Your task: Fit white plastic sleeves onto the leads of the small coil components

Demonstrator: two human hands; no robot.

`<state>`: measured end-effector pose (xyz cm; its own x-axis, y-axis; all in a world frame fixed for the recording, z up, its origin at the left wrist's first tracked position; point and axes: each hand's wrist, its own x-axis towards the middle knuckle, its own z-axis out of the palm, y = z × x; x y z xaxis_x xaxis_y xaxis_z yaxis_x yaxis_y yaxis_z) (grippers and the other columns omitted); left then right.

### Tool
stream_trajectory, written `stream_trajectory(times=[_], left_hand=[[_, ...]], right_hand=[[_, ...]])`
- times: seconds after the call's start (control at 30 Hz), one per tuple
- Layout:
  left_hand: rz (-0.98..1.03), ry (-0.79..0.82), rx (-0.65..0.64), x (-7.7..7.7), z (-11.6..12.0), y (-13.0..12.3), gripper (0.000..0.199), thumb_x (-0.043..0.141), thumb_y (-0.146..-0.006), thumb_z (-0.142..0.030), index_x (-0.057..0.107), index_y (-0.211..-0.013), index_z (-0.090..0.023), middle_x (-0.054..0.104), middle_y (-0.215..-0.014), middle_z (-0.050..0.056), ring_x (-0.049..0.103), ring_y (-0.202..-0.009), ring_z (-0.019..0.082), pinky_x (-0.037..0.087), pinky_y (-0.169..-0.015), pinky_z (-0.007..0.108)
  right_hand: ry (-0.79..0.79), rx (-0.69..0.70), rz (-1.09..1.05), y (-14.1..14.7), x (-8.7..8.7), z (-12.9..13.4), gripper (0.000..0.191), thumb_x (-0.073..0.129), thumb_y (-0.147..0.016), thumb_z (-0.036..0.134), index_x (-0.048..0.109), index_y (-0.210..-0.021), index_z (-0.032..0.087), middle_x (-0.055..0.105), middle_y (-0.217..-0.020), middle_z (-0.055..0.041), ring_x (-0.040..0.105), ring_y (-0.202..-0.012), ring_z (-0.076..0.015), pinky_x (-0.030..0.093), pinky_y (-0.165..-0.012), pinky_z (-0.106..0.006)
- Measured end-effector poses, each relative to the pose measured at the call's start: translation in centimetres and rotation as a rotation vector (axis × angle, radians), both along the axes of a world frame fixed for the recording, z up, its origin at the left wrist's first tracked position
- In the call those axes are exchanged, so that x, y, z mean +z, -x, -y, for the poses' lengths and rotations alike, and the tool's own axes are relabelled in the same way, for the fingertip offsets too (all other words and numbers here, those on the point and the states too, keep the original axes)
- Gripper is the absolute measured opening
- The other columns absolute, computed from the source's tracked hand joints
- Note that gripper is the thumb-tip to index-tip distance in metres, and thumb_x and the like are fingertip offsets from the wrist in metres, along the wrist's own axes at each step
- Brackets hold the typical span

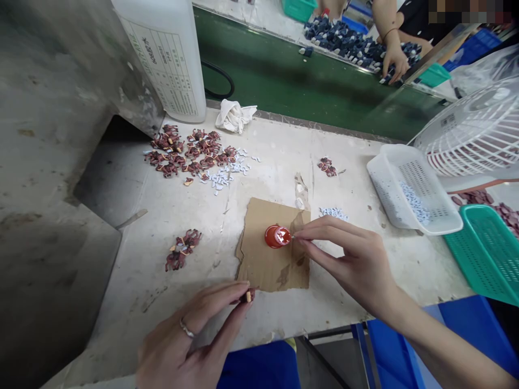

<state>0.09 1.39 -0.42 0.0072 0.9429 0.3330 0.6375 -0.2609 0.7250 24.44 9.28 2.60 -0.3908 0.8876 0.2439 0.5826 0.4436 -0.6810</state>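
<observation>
Between the thumb and fingers of my left hand (203,324) is a small brown figurine (248,296) with a tan patch, over the table's front edge. My right hand (352,254) pinches something thin, mostly hidden by the fingertips, at the rim of a small red cup (272,237) holding glossy red liquid. Under the cup lies a piece of brown cardboard (259,270). A few similar figurines (182,249) lie left of the cardboard. Small pale blue pieces (333,213) sit just beyond my right hand.
A pile of figurines (190,151) and loose pale blue pieces (221,177) lie back left, near a white jug (174,65) and a crumpled cloth (235,116). Right stand a white basket (389,178), a green basket (486,259) and a fan (478,135). A co-worker's hand (395,62) reaches among dark pieces.
</observation>
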Motion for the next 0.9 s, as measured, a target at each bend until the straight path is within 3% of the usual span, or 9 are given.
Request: stream_trajectory(times=[0.13, 0.37, 0.77, 0.9], left_hand=[[0.063, 0.006, -0.071, 0.0, -0.2, -0.5, 0.016, 0.065, -0.094, -0.02, 0.067, -0.109, -0.025, 0.076, -0.101, -0.01, 0.073, -0.084, 0.0, 0.053, -0.091, 0.002], [0.066, -0.045, -0.143, 0.0, -0.3, -0.9, 0.023, 0.069, -0.09, -0.013, 0.067, -0.111, -0.022, 0.076, -0.103, -0.009, 0.073, -0.089, 0.001, 0.052, -0.097, 0.004], [0.115, -0.095, -0.131, -0.1, -0.2, -1.1, 0.026, 0.07, -0.088, -0.008, 0.067, -0.112, -0.019, 0.074, -0.107, -0.008, 0.071, -0.093, 0.0, 0.052, -0.099, 0.006], [0.03, -0.119, -0.114, 0.3, 0.1, -1.1, 0.025, 0.07, -0.088, -0.006, 0.069, -0.11, -0.019, 0.074, -0.107, -0.007, 0.07, -0.097, 0.001, 0.053, -0.097, 0.009]], right_hand=[[0.075, -0.018, -0.17, 1.1, 0.7, 1.2, 0.023, 0.069, -0.091, 0.004, 0.075, -0.103, 0.022, 0.076, -0.097, -0.0022, 0.072, -0.091, -0.0153, 0.06, -0.078, -0.028], [0.225, 0.071, -0.416, 3.3, 0.7, 3.9, 0.023, 0.07, -0.088, -0.001, 0.076, -0.101, 0.017, 0.077, -0.098, -0.0048, 0.074, -0.093, -0.0157, 0.064, -0.08, -0.027], [0.236, 0.122, -0.377, 3.3, 0.1, 4.2, 0.024, 0.069, -0.091, 0.001, 0.075, -0.108, 0.016, 0.076, -0.103, -0.0058, 0.074, -0.095, -0.0144, 0.064, -0.087, -0.025], [0.189, 0.108, -0.321, 3.5, 0.1, 4.5, 0.022, 0.067, -0.092, 0.001, 0.075, -0.108, 0.013, 0.076, -0.101, -0.0078, 0.075, -0.093, -0.0133, 0.063, -0.082, -0.02]])
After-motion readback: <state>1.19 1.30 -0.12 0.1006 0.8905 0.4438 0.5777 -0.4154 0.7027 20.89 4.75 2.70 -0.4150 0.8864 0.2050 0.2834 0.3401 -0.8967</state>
